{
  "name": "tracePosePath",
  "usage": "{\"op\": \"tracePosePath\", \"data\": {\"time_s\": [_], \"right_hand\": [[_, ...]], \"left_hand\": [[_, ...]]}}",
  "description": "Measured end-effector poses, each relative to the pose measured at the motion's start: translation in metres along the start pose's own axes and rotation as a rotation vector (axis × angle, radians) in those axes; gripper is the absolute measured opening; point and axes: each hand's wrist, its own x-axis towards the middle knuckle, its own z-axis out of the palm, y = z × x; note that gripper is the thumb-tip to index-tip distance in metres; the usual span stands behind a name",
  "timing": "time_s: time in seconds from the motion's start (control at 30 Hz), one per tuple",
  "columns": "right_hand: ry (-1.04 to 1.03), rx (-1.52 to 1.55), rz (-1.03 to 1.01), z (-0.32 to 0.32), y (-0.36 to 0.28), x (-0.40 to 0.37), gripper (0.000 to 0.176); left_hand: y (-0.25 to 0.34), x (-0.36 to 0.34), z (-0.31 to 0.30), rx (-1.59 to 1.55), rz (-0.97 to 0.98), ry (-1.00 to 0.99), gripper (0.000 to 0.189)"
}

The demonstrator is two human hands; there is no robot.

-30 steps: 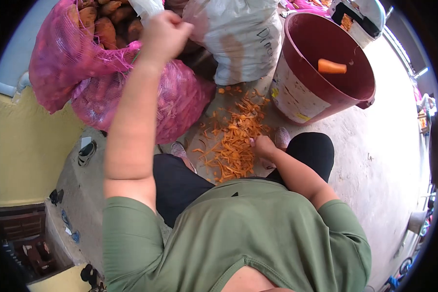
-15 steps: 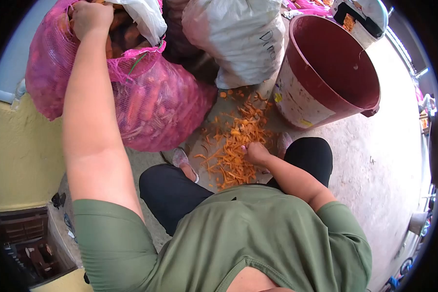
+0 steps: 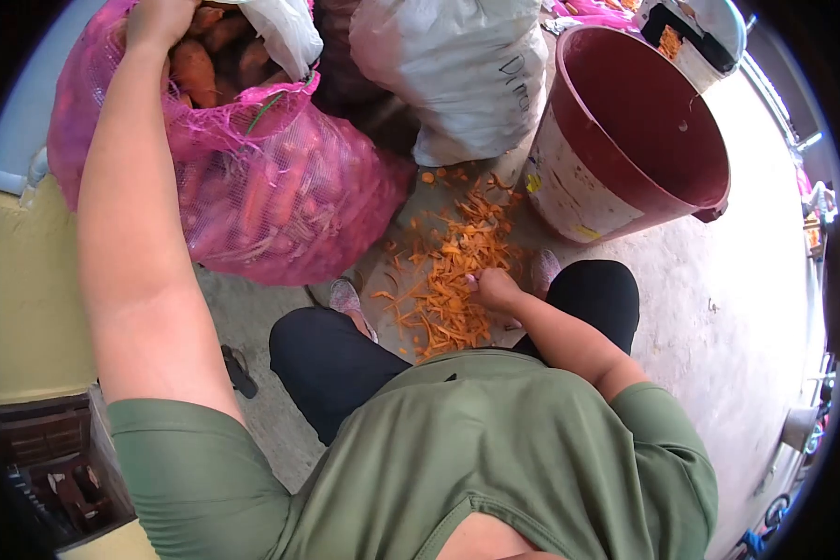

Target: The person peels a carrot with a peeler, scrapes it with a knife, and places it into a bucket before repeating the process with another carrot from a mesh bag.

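Note:
At the upper left, my left hand (image 3: pixel 161 22) is over the open mouth of a pink mesh sack (image 3: pixel 271 201). Its fingers run out of the top of the view, so their grip is hidden. Carrots (image 3: pixel 194 73) show in the sack's mouth and through the mesh. My right hand (image 3: pixel 497 290) is low between my knees, fingers curled closed. A small pink bit shows at its fingertips, too little to name. Just below and beside this hand, orange peelings (image 3: pixel 453 303) lie heaped on the floor between my feet.
A large dark red bucket (image 3: pixel 616 140) stands right of the peelings. A white sack (image 3: pixel 453 75) with writing leans behind them, and white plastic (image 3: pixel 285 33) hangs at the mesh sack's mouth. A dark sandal (image 3: pixel 240 371) and a brown crate (image 3: pixel 42 448) are at the left.
My left hand and arm have shifted left and up, and more carrots show at the sack's mouth. The sandal has come into view. My right hand has stayed nearly still.

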Motion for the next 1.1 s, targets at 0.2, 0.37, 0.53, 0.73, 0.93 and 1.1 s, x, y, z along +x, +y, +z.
{"op": "tracePosePath", "data": {"time_s": [0.2,0.37,0.53,0.73,0.93,1.1], "right_hand": [[-0.009,0.041,-0.048,-0.009,-0.011,-0.005,0.031],[0.037,0.048,-0.050,-0.010,-0.013,-0.002,0.029],[0.010,0.055,-0.039,-0.005,-0.014,0.003,0.028],[0.029,0.044,-0.058,-0.006,-0.015,0.004,0.028],[0.158,0.209,-0.076,-0.006,-0.006,0.007,0.021],[0.200,0.756,-0.080,-0.030,-0.011,0.003,0.017]], "left_hand": [[0.040,-0.031,-0.016,-0.268,0.127,-0.024,0.021],[0.040,-0.021,-0.009,0.036,0.031,0.017,0.023],[0.032,-0.039,-0.028,-0.033,0.112,0.128,0.025],[0.036,-0.108,-0.041,-0.653,-0.221,0.549,0.031],[0.045,-0.202,-0.032,-2.697,-0.756,0.179,0.040],[0.102,-0.272,-0.008,-2.759,-0.426,-0.694,0.053]]}}
